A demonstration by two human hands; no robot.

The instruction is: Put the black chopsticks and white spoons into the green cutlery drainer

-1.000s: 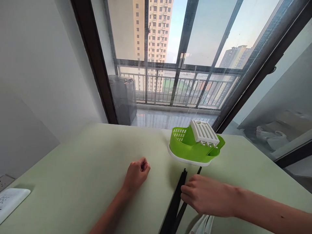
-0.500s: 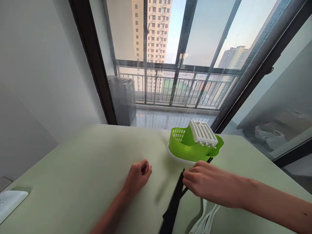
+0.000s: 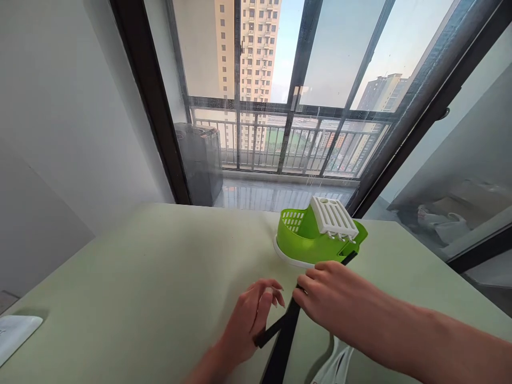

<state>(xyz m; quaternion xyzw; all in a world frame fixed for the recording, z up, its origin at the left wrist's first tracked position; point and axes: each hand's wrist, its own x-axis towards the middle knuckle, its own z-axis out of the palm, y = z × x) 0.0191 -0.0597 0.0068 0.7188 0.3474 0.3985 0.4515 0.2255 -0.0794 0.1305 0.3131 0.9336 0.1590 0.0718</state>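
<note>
Across the back of the room were big windows (image 3: 336, 64), with tall buildings outside. A pale wall (image 3: 60, 106) stood on the left. The light green bench (image 3: 160, 282) was wide and flat. Near its back edge sat a green basket (image 3: 312, 248) with a white top. The two hands were apart. The right hand (image 3: 326, 290) was closed around a black stick (image 3: 276, 328), in front of the basket. The left hand (image 3: 250, 320) was loosely curled by its low end; I could not tell if it touched.
</note>
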